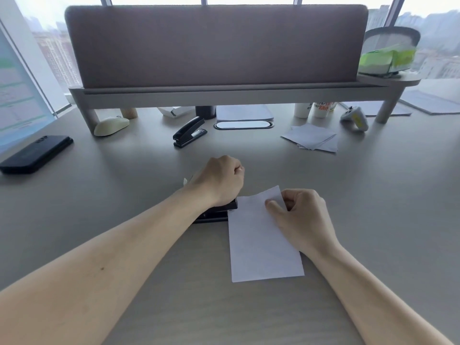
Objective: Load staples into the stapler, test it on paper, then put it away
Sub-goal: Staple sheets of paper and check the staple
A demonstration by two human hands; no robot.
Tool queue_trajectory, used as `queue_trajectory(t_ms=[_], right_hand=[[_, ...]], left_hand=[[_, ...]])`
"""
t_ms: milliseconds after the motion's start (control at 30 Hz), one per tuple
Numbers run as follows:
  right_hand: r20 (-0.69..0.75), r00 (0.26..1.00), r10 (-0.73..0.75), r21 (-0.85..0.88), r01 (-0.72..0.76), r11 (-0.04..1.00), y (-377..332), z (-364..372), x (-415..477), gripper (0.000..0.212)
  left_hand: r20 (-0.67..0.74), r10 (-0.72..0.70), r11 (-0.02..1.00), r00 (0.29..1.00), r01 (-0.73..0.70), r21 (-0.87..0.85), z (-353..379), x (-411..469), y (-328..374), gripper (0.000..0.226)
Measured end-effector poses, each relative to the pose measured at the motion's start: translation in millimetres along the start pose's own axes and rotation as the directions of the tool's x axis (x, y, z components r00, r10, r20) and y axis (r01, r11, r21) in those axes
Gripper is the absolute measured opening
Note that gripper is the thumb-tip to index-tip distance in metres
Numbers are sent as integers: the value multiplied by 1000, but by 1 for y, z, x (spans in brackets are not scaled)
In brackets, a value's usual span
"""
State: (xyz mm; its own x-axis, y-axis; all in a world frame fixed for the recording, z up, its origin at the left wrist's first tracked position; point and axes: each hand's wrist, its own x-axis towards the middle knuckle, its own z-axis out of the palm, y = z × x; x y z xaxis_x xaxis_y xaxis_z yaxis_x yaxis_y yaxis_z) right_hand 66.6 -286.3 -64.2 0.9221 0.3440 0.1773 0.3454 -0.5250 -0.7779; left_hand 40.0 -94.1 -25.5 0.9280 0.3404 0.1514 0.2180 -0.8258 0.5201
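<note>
Paper lies on the desk, its far left edge tucked into the front of a black stapler. The left hand, curled into a fist, presses its heel down on the stapler. The right hand pinches the paper's far edge. A 2nd stapler sits further back. Red print on a cup is too blurred to read.
</note>
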Motion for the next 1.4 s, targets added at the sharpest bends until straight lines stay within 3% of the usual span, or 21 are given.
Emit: queue_trajectory(t_ms=[1400], right_hand=[[11,999,-43,15,42,999,5,3,5,28]], left_hand=[[25,-27,999,999,27,25,3,-2,1,41]])
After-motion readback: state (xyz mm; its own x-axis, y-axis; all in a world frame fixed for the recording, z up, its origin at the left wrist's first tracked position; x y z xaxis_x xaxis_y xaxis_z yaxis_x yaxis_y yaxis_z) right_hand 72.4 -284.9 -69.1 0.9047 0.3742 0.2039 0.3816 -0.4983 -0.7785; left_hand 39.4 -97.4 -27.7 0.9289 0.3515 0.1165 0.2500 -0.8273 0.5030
